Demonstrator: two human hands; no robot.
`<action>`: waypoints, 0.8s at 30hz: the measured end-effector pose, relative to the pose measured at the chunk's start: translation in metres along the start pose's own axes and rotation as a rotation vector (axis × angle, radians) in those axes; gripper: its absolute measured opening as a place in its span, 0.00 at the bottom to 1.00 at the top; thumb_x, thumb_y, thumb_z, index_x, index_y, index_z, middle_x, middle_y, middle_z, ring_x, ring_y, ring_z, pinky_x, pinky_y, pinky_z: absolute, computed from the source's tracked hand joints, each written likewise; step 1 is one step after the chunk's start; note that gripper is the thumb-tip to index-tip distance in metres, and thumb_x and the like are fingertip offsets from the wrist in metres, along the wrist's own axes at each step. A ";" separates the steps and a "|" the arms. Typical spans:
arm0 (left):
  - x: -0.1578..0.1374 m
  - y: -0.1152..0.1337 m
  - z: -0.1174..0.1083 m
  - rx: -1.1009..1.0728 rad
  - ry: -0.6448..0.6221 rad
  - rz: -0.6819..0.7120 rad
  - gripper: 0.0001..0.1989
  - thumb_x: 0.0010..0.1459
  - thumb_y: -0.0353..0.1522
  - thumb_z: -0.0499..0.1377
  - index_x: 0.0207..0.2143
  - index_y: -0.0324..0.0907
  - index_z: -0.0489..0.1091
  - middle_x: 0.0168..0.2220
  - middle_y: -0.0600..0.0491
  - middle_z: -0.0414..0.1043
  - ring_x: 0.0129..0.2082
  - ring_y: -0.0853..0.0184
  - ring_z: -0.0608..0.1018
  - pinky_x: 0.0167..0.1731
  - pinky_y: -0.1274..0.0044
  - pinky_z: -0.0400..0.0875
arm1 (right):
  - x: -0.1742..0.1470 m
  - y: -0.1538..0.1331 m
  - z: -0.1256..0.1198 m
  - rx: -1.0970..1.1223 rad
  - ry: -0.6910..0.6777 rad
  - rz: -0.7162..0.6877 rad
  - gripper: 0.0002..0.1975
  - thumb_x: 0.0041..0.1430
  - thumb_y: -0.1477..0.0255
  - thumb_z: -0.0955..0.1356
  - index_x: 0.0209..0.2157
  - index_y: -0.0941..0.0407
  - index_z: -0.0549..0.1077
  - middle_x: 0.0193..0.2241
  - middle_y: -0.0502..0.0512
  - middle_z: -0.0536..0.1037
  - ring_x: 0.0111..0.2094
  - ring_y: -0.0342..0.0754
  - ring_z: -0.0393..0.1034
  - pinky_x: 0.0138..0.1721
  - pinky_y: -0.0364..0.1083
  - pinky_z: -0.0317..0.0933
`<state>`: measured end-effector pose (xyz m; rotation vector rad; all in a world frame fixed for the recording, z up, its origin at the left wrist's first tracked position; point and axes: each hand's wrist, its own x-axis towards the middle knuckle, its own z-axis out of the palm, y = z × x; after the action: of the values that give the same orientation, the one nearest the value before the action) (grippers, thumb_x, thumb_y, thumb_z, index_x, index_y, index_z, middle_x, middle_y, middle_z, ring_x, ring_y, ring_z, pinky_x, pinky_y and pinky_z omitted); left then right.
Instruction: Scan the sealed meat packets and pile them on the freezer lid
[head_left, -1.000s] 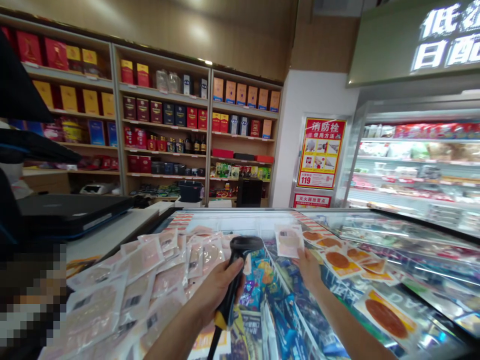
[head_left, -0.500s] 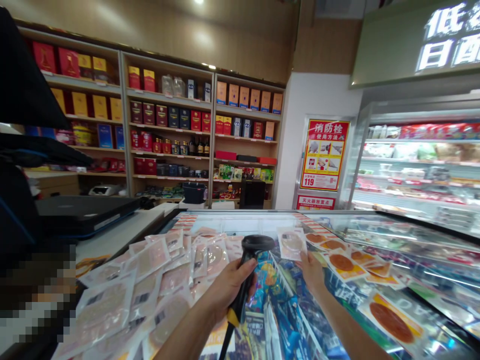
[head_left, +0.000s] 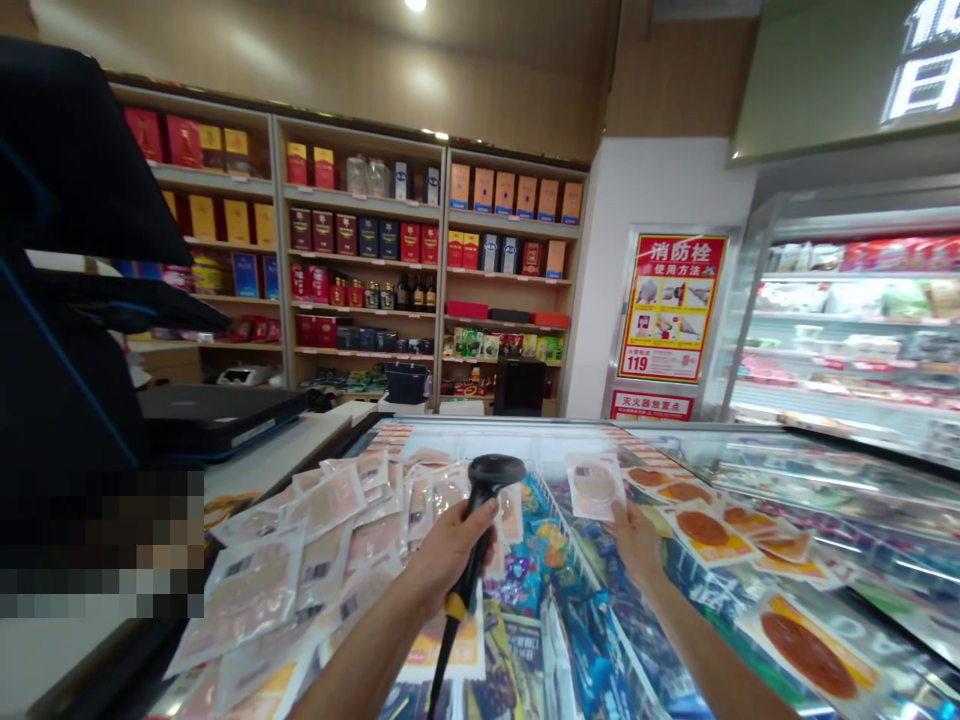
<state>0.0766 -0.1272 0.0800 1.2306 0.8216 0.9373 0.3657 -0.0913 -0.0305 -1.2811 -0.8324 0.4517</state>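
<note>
Between the forearms, nearest the wearer, lay blue bags, with a black cable hanging beneath the left hand. That hand was curled snugly around the handle of a black handheld scanner, thumb along its side, the scanner's head uppermost. Well to the left of it spread a pile of clear flat packets, overlapping one another. The right hand, nearly closed, pinched the lower corner of a single pale packet, which stood raised just ahead of its fingertips and to the right of the scanner. Orange-labelled packets were scattered to the right of that hand. Beyond both hands ran the cabinet's far rim, then shelving stocked with boxes, and, farther right, a red-and-yellow poster.
</note>
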 end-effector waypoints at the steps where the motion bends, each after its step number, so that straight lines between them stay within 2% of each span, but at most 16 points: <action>1: 0.000 0.000 -0.005 0.021 0.054 0.014 0.16 0.43 0.44 0.56 0.23 0.40 0.60 0.16 0.60 0.62 0.13 0.78 0.64 0.14 0.84 0.56 | -0.003 -0.004 0.003 0.021 -0.011 0.014 0.20 0.42 0.59 0.63 0.34 0.59 0.67 0.30 0.57 0.75 0.27 0.49 0.70 0.32 0.48 0.65; 4: -0.001 -0.002 -0.021 0.042 0.166 0.056 0.17 0.42 0.45 0.57 0.22 0.40 0.59 0.15 0.60 0.62 0.13 0.78 0.63 0.14 0.84 0.56 | -0.019 -0.020 0.021 0.110 -0.075 0.073 0.20 0.41 0.59 0.64 0.34 0.59 0.67 0.28 0.56 0.76 0.28 0.49 0.70 0.31 0.47 0.64; 8: -0.006 0.000 -0.039 0.051 0.270 0.080 0.17 0.41 0.45 0.57 0.23 0.40 0.60 0.16 0.60 0.62 0.14 0.77 0.64 0.14 0.84 0.56 | -0.048 -0.037 0.058 0.175 -0.200 0.121 0.21 0.40 0.59 0.65 0.34 0.59 0.68 0.26 0.55 0.76 0.27 0.49 0.70 0.29 0.47 0.64; 11: -0.011 0.000 -0.051 0.065 0.304 0.102 0.18 0.42 0.45 0.57 0.23 0.40 0.60 0.15 0.60 0.62 0.14 0.77 0.64 0.15 0.83 0.57 | -0.066 -0.039 0.082 0.105 -0.279 0.141 0.22 0.42 0.59 0.63 0.36 0.60 0.69 0.26 0.56 0.76 0.25 0.48 0.70 0.27 0.47 0.63; 13: -0.014 0.000 -0.059 0.057 0.305 0.116 0.17 0.42 0.45 0.57 0.23 0.40 0.60 0.15 0.60 0.62 0.14 0.77 0.64 0.14 0.83 0.58 | -0.074 -0.037 0.093 -0.020 -0.299 0.131 0.21 0.45 0.60 0.61 0.37 0.60 0.69 0.24 0.55 0.75 0.24 0.48 0.69 0.25 0.46 0.63; 17: -0.014 -0.003 -0.071 0.027 0.328 0.101 0.16 0.43 0.44 0.57 0.23 0.40 0.60 0.16 0.60 0.62 0.14 0.77 0.65 0.14 0.84 0.58 | -0.082 -0.036 0.105 -0.374 -0.320 -0.019 0.19 0.50 0.63 0.56 0.35 0.58 0.70 0.23 0.55 0.75 0.25 0.48 0.69 0.24 0.44 0.60; 20: -0.011 -0.005 -0.075 0.031 0.371 0.092 0.15 0.43 0.43 0.57 0.23 0.40 0.60 0.15 0.60 0.62 0.13 0.77 0.64 0.13 0.84 0.58 | -0.088 -0.043 0.109 -0.641 -0.350 -0.177 0.18 0.52 0.66 0.55 0.33 0.58 0.71 0.26 0.57 0.75 0.30 0.50 0.69 0.30 0.45 0.60; 24: -0.004 -0.007 -0.073 0.034 0.364 0.106 0.17 0.42 0.44 0.57 0.22 0.40 0.59 0.14 0.61 0.61 0.12 0.77 0.64 0.13 0.83 0.59 | -0.098 -0.052 0.115 -0.854 -0.387 -0.343 0.19 0.53 0.67 0.55 0.41 0.59 0.69 0.35 0.60 0.72 0.39 0.51 0.66 0.39 0.46 0.57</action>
<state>0.0102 -0.1029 0.0616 1.1570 1.0687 1.2606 0.2086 -0.1000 -0.0024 -1.7988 -1.6514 0.0430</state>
